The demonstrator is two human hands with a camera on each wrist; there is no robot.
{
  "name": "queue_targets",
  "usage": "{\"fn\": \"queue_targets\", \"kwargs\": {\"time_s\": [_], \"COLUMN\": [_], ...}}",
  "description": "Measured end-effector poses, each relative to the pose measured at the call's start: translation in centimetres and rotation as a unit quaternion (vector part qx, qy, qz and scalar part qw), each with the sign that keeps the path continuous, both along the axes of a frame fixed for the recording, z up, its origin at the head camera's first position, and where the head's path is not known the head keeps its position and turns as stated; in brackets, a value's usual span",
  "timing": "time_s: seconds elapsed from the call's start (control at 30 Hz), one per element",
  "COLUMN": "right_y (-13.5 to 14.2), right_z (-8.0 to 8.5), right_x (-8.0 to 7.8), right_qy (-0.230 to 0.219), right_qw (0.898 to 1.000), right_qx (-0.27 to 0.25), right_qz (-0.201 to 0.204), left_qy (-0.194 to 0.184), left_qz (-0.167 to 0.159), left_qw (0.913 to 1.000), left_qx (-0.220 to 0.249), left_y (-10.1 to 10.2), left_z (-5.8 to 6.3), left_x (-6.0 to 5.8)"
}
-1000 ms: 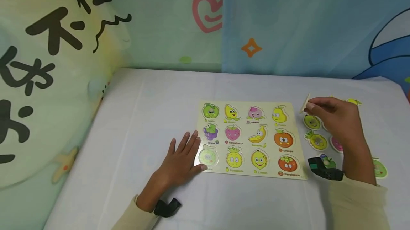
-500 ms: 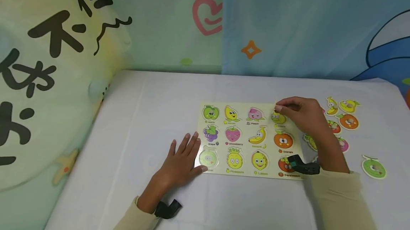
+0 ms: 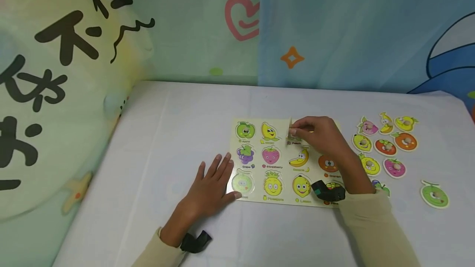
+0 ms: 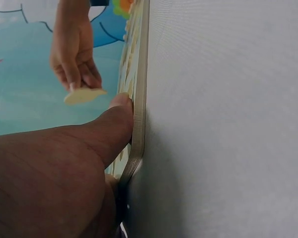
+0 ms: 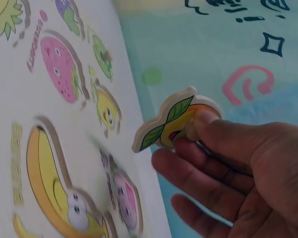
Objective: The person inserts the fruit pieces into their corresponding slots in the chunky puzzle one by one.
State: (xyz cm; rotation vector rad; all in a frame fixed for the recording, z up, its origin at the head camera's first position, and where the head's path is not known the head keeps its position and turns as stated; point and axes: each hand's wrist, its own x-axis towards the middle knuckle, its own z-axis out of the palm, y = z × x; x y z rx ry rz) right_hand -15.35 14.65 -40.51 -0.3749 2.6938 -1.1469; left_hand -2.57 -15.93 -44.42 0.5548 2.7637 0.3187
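Note:
My right hand [image 3: 322, 135] pinches a wooden puzzle piece [image 5: 164, 126], a yellow fruit with two green leaves, by its small knob. In the head view the piece is seen nearly edge-on above the peach picture in the top row of the fruit puzzle board [image 3: 287, 182]. The right wrist view shows it raised off the board. My left hand [image 3: 208, 186] lies with fingers extended at the board's left edge, and its thumb [image 4: 116, 121] touches the board's side in the left wrist view. Part of the board's right side is hidden under my right hand and wrist.
Several loose fruit pieces lie right of the board, among them a red persimmon piece [image 3: 386, 147] and an orange piece [image 3: 405, 141]. A green melon piece [image 3: 435, 196] lies apart, farther right. A white cloth [image 3: 178, 118] covers the table; printed curtains [image 3: 334, 23] stand behind.
My right hand has carried the yellow fruit piece leftward from the loose pieces, past the pear picture, to above the peach picture. My left hand has stayed at the board's edge.

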Motion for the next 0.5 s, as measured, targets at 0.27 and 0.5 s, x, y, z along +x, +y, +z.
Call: {"fn": "queue_targets", "kwargs": {"time_s": [0.27,0.5], "right_y": [-1.6,-3.3], "right_z": [-0.3,-0.9], "right_x": [-0.3,-0.8], "right_qy": [-0.015,-0.052], "right_qw": [1.000,0.999], "right_qx": [0.017,0.016], "right_qz": [0.009,0.004], "left_qy": [0.002,-0.004], "left_qz": [0.002,-0.001], "left_qw": [1.0000,1.0000], "left_qx": [-0.004,-0.006], "left_y": [0.0,-0.2], "left_z": [0.0,0.1], "left_x": [0.0,-0.1]}}
